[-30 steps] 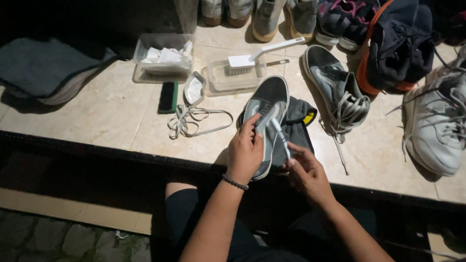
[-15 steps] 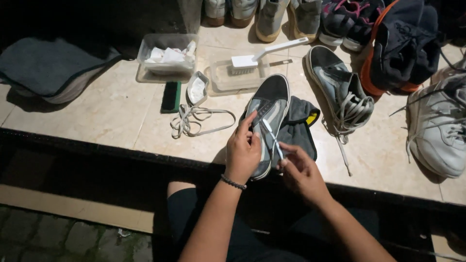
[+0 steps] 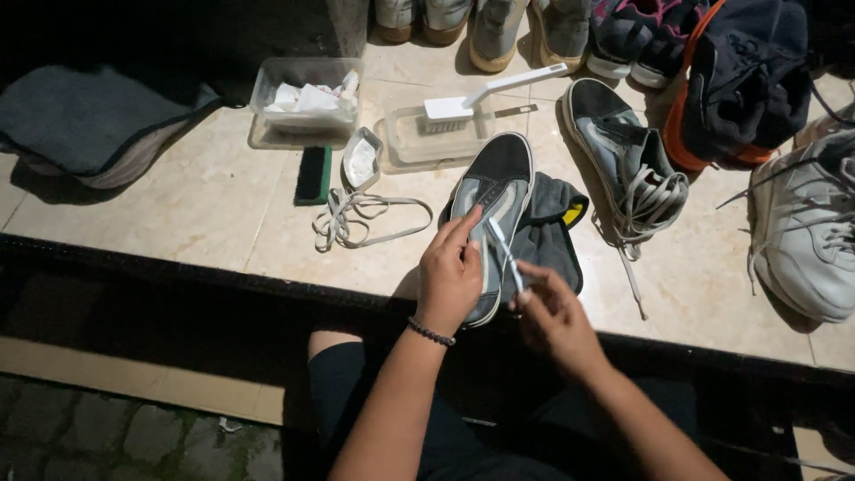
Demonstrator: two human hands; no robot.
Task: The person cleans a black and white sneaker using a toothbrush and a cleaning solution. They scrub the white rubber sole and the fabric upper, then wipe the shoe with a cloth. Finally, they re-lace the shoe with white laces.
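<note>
A black and grey sneaker (image 3: 495, 191) without laces lies on a dark cloth (image 3: 549, 233) at the front edge of the tiled ledge. My left hand (image 3: 450, 272) grips the sneaker's heel end, with a bead bracelet on the wrist. My right hand (image 3: 552, 312) pinches the lower end of a thin white toothbrush (image 3: 504, 252), whose head rests against the sneaker's opening. The heel is partly hidden under my left hand.
A loose white shoelace (image 3: 356, 214) lies to the left, beside a dark block brush (image 3: 313, 173) and a small white piece (image 3: 362, 158). Behind stand a clear tub with cloths (image 3: 307, 96) and a tray holding a white scrub brush (image 3: 481, 98). More shoes (image 3: 623, 165) crowd the right.
Both hands and the toothbrush shifted slightly along the sneaker; my left hand slid a little toward the heel. Nothing else moved apart from the camera's small shift.
</note>
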